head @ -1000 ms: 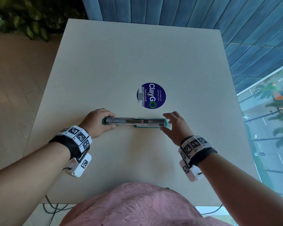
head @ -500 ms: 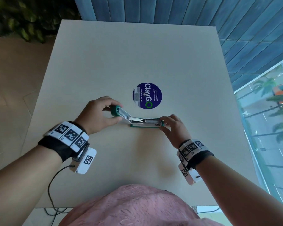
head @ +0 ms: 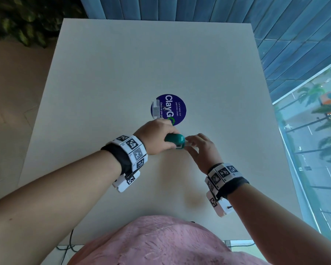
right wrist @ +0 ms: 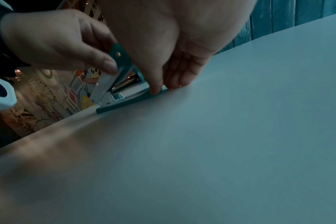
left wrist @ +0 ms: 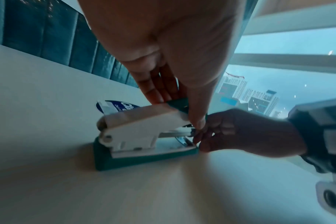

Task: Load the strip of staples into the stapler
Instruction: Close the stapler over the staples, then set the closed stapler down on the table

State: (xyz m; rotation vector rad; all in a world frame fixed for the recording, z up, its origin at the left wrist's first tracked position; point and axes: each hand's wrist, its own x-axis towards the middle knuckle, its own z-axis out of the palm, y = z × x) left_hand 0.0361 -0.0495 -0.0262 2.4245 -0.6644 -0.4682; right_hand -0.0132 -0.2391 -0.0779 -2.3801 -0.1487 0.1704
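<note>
The left hand (head: 155,137) holds the lid (head: 174,138) of the stapler (left wrist: 144,136), with its fingers and thumb pinching it near the front end. The lid is white inside and teal on top. It is tipped up, not yet flat on the rest of the stapler. The stapler sits on the table (head: 141,64), just in front of the round blue sticker (head: 173,109).

To the right, the right hand (head: 201,150) holds the front of the teal base (right wrist: 125,104) down. Its thumb (right wrist: 154,84) and fingers (right wrist: 175,80) press the base tip onto the table.

The step now looks like shutting the lid. To do it well, I think the right hand should keep the base from sliding, and its fingers should stay clear of the gap so they do not get nipped. The left hand should bring the lid straight down until it clicks, not sideways.

The shiny metal tray (right wrist: 126,83) inside the stapler is where the staples go. The lid and hands hide most of it, so I cannot tell if the strip is in there. No strip lies loose on the table.
</note>
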